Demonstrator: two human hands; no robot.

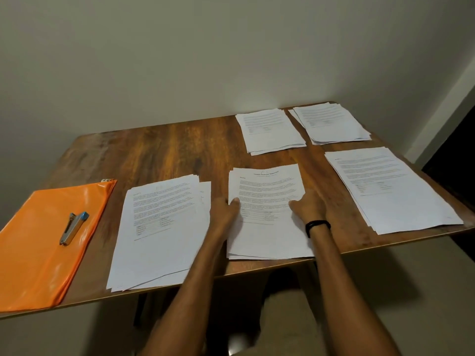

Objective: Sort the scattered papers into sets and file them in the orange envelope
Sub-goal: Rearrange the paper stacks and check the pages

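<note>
Several stacks of white printed papers lie on the wooden table (167,152). At the near middle, both my hands hold one stack (267,191): my left hand (225,211) grips its left edge with the thumb on top, and my right hand (307,205), with a black wristband, grips its right edge. Another stack (159,227) lies to the left of it. The orange envelope (43,242) lies flat at the near left corner, apart from both hands.
A grey and blue stapler (73,228) rests on the envelope. Three more paper stacks lie at the right (390,186), back middle (268,129) and back right (331,123). A wall runs behind the table. The near stacks overhang the table's front edge.
</note>
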